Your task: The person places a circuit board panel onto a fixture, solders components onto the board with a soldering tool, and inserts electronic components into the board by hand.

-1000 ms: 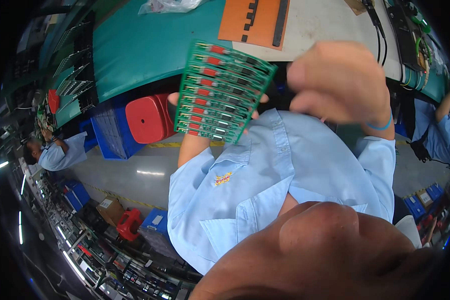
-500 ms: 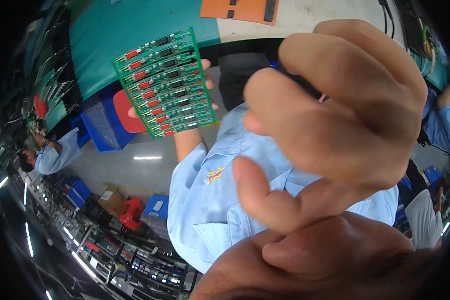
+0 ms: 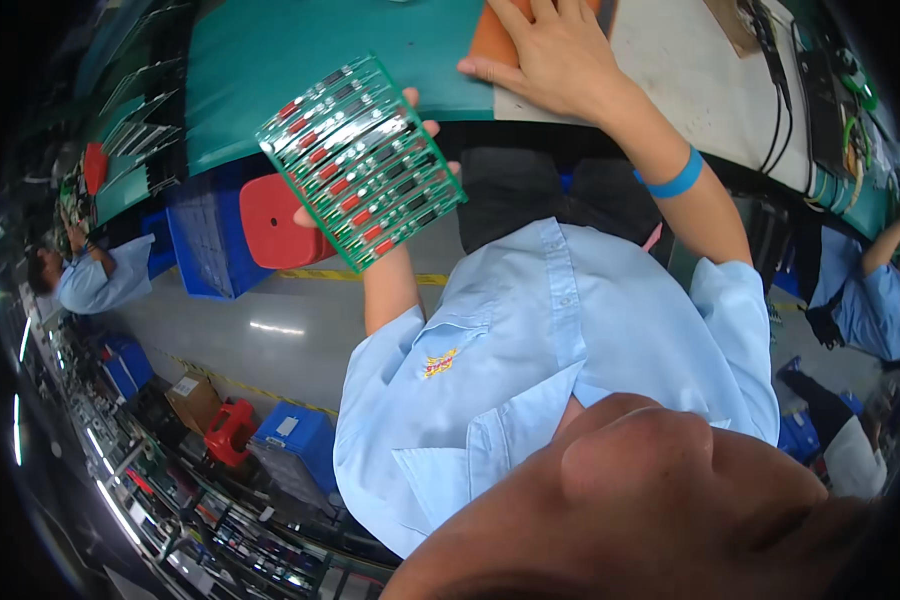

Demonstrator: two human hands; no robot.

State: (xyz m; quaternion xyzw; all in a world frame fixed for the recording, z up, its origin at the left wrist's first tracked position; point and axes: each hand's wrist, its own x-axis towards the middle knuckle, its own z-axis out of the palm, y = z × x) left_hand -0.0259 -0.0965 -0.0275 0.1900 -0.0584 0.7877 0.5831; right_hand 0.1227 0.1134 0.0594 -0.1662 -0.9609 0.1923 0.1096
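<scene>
A green circuit board panel (image 3: 360,165), with rows of red and black components, is held tilted in the air by my left hand (image 3: 431,128). The fingers wrap its right edge and the thumb shows at its left edge; the palm is hidden behind it. On the table, my right hand (image 3: 562,58) lies with fingers spread over an orange flat sheet (image 3: 491,42), near the seam between green and white surfaces. A blue band (image 3: 678,177) circles my right wrist.
The green mat (image 3: 240,90) covers the table's left part. Black cables (image 3: 776,95) run over the white surface (image 3: 670,75) at right. Below the table edge are a red stool (image 3: 263,215) and a blue bin (image 3: 202,240). People sit at both sides.
My right hand has moved from close in front of the camera to the orange sheet, its fingers now spread. The panel in my left hand has tilted, and the view has shifted.
</scene>
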